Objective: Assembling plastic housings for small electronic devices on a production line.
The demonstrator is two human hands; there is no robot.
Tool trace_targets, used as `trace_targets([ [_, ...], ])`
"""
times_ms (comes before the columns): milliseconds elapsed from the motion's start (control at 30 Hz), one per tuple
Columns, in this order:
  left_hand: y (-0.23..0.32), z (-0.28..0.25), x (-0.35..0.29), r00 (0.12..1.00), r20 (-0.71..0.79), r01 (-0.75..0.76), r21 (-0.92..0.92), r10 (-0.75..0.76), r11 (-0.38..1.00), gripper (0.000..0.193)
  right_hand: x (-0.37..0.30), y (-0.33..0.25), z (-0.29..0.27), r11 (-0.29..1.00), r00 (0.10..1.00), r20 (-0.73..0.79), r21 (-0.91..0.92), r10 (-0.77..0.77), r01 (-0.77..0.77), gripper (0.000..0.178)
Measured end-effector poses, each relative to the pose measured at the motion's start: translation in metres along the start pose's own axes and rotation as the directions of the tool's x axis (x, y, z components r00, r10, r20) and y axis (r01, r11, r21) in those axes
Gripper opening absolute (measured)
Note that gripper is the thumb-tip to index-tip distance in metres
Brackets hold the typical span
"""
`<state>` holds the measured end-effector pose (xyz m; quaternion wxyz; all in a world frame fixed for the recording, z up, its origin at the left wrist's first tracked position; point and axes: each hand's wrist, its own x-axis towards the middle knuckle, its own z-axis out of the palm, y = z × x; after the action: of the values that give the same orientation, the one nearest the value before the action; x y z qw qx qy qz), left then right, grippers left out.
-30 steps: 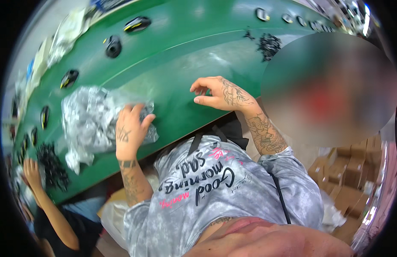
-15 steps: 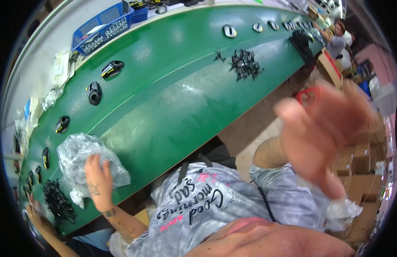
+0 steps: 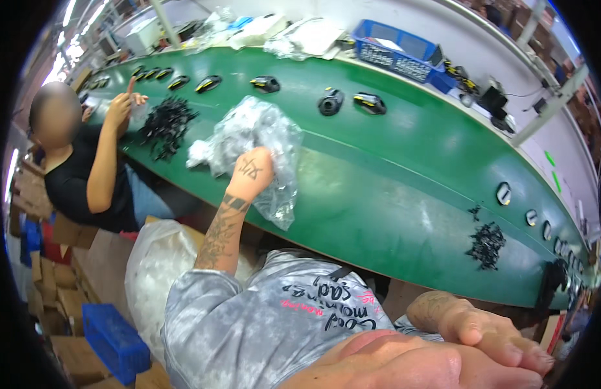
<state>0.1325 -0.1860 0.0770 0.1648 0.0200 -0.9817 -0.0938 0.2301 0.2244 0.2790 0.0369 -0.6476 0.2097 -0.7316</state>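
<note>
On the green work table lies a crumpled clear plastic bag. My left hand is closed over its near side with knuckles up; the fingertips are hidden in the folds. My right hand is low at the right, near my body and away from the table, its fingers loosely bent and apart with nothing visible in them. Left of the bag is a heap of small black parts. Beyond the bag, black-and-yellow casings stand along the table, among them one casing with a round opening.
A co-worker sits at the left with raised hands. A blue basket stands behind the table. At the right are another black heap and a row of pale-topped casings. A white sack and a blue crate stand below.
The view has swung left, bringing the co-worker into full sight. My left hand has gone from resting with fingers extended to closed on the bag. My right hand has dropped lower.
</note>
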Motion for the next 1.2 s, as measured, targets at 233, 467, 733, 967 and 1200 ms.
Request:
trace_targets([
  [233, 0.011, -0.077, 0.017, 0.982, -0.172, -0.075, 0.02, 0.077, 0.997, 0.023, 0.024, 0.018, -0.049, 0.927, 0.935, 0.349, 0.326, 0.065, -0.187, 0.067],
  [467, 0.016, -0.103, 0.019, 0.877, -0.48, -0.005, -0.022, -0.006, 1.0, 0.031, 0.006, 0.064, -0.044, 0.997, 0.981, -0.176, 0.005, 0.078, -0.078, 0.049],
  [733, 0.087, -0.081, 0.03, 0.798, -0.602, -0.326, -0.396, 0.024, 0.858, 0.041, -0.02, 0.197, -0.064, 0.319, 0.709, -0.595, -0.636, 0.378, -0.703, 0.043],
  [967, 0.117, -0.022, 0.047, 0.966, -0.249, -0.163, -0.798, -0.072, 0.58, 0.05, -0.092, 0.189, -0.12, 0.322, 0.453, -0.758, -0.331, 0.47, -0.887, 0.022],
  [1200, 0.168, 0.042, 0.065, 0.954, 0.181, 0.158, -0.981, 0.239, 0.11, 0.048, -0.177, 0.111, -0.152, 0.337, 0.252, -0.926, -0.15, 0.282, -0.929, 0.019],
])
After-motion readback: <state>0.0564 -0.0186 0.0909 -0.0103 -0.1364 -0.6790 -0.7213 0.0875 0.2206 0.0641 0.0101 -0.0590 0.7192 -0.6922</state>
